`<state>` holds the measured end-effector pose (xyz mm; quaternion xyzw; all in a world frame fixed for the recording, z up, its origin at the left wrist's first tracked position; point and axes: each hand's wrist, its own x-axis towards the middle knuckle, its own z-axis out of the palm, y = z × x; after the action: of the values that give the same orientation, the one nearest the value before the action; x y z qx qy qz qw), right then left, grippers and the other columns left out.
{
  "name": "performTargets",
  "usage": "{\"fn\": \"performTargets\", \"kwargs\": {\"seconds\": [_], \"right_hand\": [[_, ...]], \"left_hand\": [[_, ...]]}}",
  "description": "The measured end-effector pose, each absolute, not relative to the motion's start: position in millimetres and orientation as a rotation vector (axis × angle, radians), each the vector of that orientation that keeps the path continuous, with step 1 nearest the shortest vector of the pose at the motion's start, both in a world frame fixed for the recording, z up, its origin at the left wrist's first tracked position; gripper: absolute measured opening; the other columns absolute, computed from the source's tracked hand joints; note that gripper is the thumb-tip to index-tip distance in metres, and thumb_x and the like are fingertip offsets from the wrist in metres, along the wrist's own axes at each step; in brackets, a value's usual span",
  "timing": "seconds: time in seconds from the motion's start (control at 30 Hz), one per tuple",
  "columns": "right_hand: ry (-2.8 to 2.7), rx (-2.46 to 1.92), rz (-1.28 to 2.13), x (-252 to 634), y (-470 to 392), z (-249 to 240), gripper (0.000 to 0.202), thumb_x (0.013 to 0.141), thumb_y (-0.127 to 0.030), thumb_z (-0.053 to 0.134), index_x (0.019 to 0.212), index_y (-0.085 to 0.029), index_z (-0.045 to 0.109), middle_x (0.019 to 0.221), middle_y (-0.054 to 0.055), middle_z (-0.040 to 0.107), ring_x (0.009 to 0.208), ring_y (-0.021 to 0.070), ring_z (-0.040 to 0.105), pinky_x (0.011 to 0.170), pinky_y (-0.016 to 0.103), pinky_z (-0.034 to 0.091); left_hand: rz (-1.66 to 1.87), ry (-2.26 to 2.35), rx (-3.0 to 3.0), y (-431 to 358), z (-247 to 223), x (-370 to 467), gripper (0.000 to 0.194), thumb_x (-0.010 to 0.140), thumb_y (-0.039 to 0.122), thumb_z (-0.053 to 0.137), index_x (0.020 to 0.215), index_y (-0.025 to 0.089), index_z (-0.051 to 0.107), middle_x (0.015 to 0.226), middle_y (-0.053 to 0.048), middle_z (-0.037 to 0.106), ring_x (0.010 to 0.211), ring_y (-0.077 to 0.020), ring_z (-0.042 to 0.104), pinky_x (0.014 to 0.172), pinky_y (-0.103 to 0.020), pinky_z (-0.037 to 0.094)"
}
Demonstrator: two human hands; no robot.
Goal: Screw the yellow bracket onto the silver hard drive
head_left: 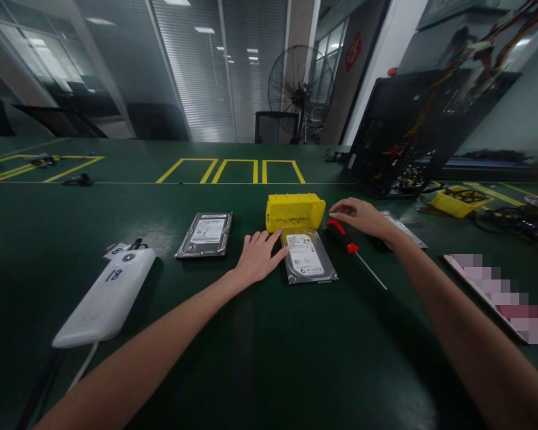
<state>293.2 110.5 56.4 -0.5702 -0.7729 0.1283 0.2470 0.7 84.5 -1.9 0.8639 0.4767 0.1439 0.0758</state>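
Resting flat and open, the left hand touches a hard drive; the right hand, fingers spread, hovers over a red-handled screwdriver beside a yellow bin.

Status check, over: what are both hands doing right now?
Left hand open, flat against silver hard drive. Right hand open, hovering over red-handled screwdriver. Yellow plastic box sits just behind the drive.

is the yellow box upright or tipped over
Tipped over. The yellow box lies on its side on the table, its ribbed wall facing the camera, right behind the hard drive.
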Motion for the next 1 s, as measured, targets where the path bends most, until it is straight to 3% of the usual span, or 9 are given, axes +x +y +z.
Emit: {"fn": "performTargets", "kwargs": {"seconds": [0.1, 0.2, 0.3, 0.47, 0.63, 1.0], "right_hand": [[-2.113, -1.432, 0.765, 276.2, 105.6, 69.4, 0.029, 0.083, -0.039, 0.055, 0.101, -0.019, 0.067, 0.087, 0.007, 0.068, 0.071, 0.0174, 0.064, 0.068, 0.034, 0.052], [-2.260, -1.484, 0.646, 249.1, 110.7, 64.6, 0.032, 0.084, -0.029, 0.052, 0.108, -0.014, 0.068, 0.076, 0.006, 0.066, 0.055, 0.0140, 0.058, 0.058, 0.032, 0.047], [-2.353, -1.593, 0.368, 221.5, 121.4, 54.2, 0.034, 0.086, -0.024, 0.050, 0.113, -0.011, 0.067, 0.089, 0.013, 0.070, 0.074, 0.0213, 0.065, 0.064, 0.034, 0.048], [-2.404, -1.895, -0.042, 192.5, 132.7, 45.7, 0.037, 0.091, -0.025, 0.045, 0.123, -0.016, 0.063, 0.115, 0.017, 0.068, 0.105, 0.0327, 0.065, 0.080, 0.041, 0.049], [-2.387, -1.980, -0.073, 184.9, 137.0, 41.5, 0.036, 0.091, -0.023, 0.044, 0.120, -0.014, 0.064, 0.112, 0.019, 0.069, 0.102, 0.0355, 0.066, 0.078, 0.041, 0.049], [-2.426, -1.900, -0.066, 184.4, 136.5, 40.1, 0.034, 0.093, -0.025, 0.041, 0.118, -0.018, 0.065, 0.111, 0.014, 0.070, 0.102, 0.0291, 0.067, 0.075, 0.033, 0.046]], "left_hand": [[0.431, 1.438, 2.602, 84.7, -1.9, 1.0, 0.065, 0.097, 0.059, 0.024, 0.146, 0.017, 0.036, 0.121, -0.012, 0.057, 0.103, -0.0273, 0.051, 0.085, -0.042, 0.039], [0.436, 1.447, 2.616, 84.5, -1.9, 1.9, 0.065, 0.098, 0.058, 0.023, 0.146, 0.017, 0.037, 0.120, -0.012, 0.058, 0.103, -0.0277, 0.051, 0.085, -0.041, 0.039], [0.432, 1.441, 2.630, 84.2, -2.1, 2.5, 0.064, 0.098, 0.058, 0.022, 0.145, 0.017, 0.037, 0.119, -0.013, 0.058, 0.103, -0.0279, 0.052, 0.084, -0.041, 0.039], [0.408, 1.483, 2.659, 83.5, -2.2, 2.7, 0.063, 0.099, 0.057, 0.022, 0.145, 0.017, 0.037, 0.120, -0.013, 0.058, 0.105, -0.0287, 0.051, 0.085, -0.042, 0.038], [0.409, 1.481, 2.645, 83.3, -2.1, 2.8, 0.063, 0.099, 0.056, 0.023, 0.146, 0.016, 0.035, 0.121, -0.013, 0.057, 0.106, -0.0278, 0.051, 0.087, -0.040, 0.037], [0.429, 1.477, 2.652, 83.3, -2.3, 2.4, 0.063, 0.099, 0.056, 0.023, 0.145, 0.016, 0.037, 0.121, -0.013, 0.057, 0.105, -0.0277, 0.051, 0.086, -0.041, 0.038]]}}
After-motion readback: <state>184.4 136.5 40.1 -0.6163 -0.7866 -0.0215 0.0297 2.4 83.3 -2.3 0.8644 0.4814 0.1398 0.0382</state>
